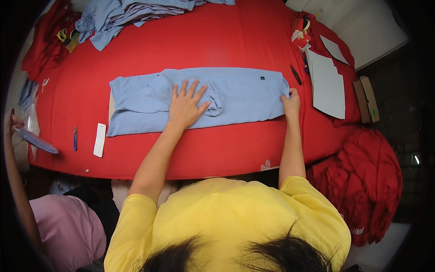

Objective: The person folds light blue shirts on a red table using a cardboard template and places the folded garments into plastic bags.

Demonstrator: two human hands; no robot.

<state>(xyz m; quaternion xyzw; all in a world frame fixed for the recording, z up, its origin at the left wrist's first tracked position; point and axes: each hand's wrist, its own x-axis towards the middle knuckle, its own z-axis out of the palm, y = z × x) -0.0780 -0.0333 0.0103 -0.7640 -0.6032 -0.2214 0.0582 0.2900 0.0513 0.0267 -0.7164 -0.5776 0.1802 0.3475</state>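
Note:
A light blue garment [247, 93] lies folded into a long strip across the red-covered table [217, 154]. Near its middle, beside a bunched part of the cloth, my left hand [186, 106] rests flat with fingers spread. At the right end my right hand [292, 103] pinches the garment's edge between thumb and fingers. A small dark label [262, 78] shows on the upper right of the cloth. The edge of a pale board or sheet [111, 106] peeks out from under the garment's left end.
Left of the garment lie a white tag-shaped card [99, 140] and a blue cutter [75, 138]. White sheets [327, 86] and a black tool [296, 75] lie right. More blue garments [131, 16] are heaped behind. Red cloth [362, 181] hangs at right. A co-worker's hand [16, 122] holds a blue packet.

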